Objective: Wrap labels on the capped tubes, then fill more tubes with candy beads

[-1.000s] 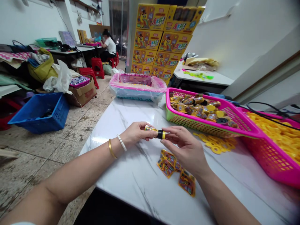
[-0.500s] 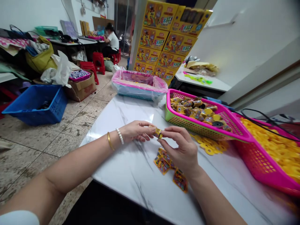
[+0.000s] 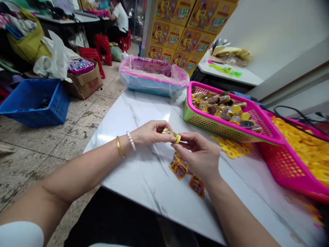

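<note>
The white marbled surface [image 3: 144,113] carries everything. At about 2 o'clock from the hands stands a pink-and-green basket [image 3: 205,124] with many small printed pieces inside. At 3 o'clock is a second pink basket [image 3: 288,164], filled with yellow parts. At 12 o'clock, at the far edge, is a film-lined basket [image 3: 154,73]. Some loose yellow rings [image 3: 232,149] lie on the surface just beside the first basket. Printed stickers [image 3: 180,168] lie at 6 o'clock, partly under the right hand.

The person's left hand [image 3: 149,132] is closed around a small printed tube [image 3: 169,131], which is held above the surface between the two hands, lying nearly level. The right hand [image 3: 200,156] pinches narrowly, with thumb and first fingers, a yellow ring [image 3: 178,138] at the right end of this tube; its other fingers are loosely bent.

The step in hand looks to be the fitting of the ring on the tube end. Whether it sits fully, the picture does not tell. To finish would call for the left hand to keep the tube steady and for the ring to be pressed straight, not tilted
</note>
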Demonstrator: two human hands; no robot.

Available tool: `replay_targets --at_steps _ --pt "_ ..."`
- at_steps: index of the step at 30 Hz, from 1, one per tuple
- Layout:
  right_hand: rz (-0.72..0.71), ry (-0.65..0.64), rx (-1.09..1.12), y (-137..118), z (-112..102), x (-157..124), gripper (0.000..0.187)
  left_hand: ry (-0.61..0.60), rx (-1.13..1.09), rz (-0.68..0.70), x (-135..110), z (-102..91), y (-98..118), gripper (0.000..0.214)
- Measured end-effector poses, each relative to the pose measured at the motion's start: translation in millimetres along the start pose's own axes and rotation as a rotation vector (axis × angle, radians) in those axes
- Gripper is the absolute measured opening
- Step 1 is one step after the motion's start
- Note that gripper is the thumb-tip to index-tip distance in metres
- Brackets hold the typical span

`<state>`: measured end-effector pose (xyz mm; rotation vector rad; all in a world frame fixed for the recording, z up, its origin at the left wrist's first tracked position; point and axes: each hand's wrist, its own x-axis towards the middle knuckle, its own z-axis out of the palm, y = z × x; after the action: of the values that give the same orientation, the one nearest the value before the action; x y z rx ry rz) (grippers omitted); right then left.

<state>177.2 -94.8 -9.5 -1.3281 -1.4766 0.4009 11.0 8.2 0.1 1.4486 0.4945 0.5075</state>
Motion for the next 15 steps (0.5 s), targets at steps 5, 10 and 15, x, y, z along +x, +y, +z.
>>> replay_targets --at_steps 5,10,15 --pt "-0.258 0.025 -0.210 2.2 -0.6 4.0 0.012 0.002 -0.124 -0.087 1.1 3.5 -5.3 0.051" --pt "0.270 -0.002 0.231 1.2 4.6 4.0 0.025 0.030 -0.070 0.039 -1.1 7.7 -4.6 0.043" --pt "0.736 -0.110 0.633 -0.1 6.9 9.1 0.042 0.013 -0.056 0.086 -2.0 10.1 -0.9 0.041"
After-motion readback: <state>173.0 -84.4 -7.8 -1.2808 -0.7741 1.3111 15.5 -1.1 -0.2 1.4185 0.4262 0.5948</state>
